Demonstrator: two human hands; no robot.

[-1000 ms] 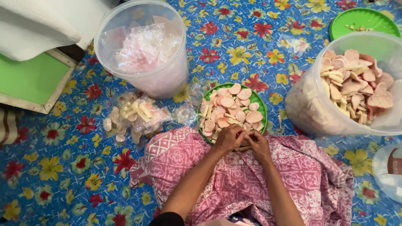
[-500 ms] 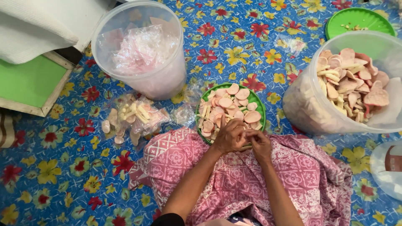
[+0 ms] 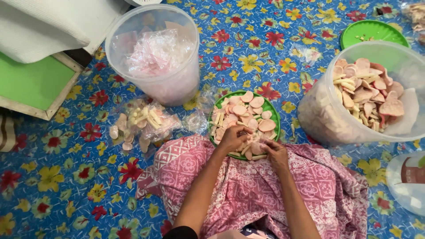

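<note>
With the left hand (image 3: 231,138) and right hand (image 3: 275,151) both pinching crackers at the near rim of the heaped green plate (image 3: 273,111), pieces might slide onto the pink cloth (image 3: 248,190).

Floor mat (image 3: 265,40): blue, floral print in red, yellow, green. Plate (image 3: 273,113) under the hands: green rim. Crackers (image 3: 248,113) on it: pale pink and cream. Skirt cloth (image 3: 248,194): pink, white geometric-floral pattern. Left tub (image 3: 177,84): translucent white, pinkish clear bags inside. Right tub (image 3: 318,110): same translucent, pink/cream crackers. Second plate (image 3: 376,28): green. Board (image 3: 31,84): green, wood frame.
</note>
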